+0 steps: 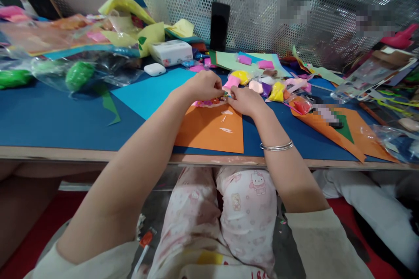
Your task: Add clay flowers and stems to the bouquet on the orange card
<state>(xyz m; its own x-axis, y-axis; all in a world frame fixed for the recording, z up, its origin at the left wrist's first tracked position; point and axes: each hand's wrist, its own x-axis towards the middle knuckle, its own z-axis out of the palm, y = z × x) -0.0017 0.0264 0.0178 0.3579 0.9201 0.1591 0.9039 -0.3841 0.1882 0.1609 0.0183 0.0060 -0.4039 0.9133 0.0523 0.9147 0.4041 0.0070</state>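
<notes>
My left hand (204,86) and my right hand (245,100) meet over the far edge of an orange paper sheet (212,130) on the blue table (49,117). Both hands have their fingers pinched together on a small colourful piece (226,93) between them, too small to name. A flat pink clay shape (207,103) lies on the orange sheet just under my left hand. Small bags of coloured clay (262,85), pink, yellow, purple and red, are piled right behind my hands. A silver bangle (277,146) is on my right wrist.
A light blue paper sheet (153,89) lies left of the orange one. Green clay in plastic bags (78,74) sits far left. A white tissue box (172,51), a white earbud case (154,69) and a black phone (219,26) stand at the back. Orange and green paper (343,126) lies to the right.
</notes>
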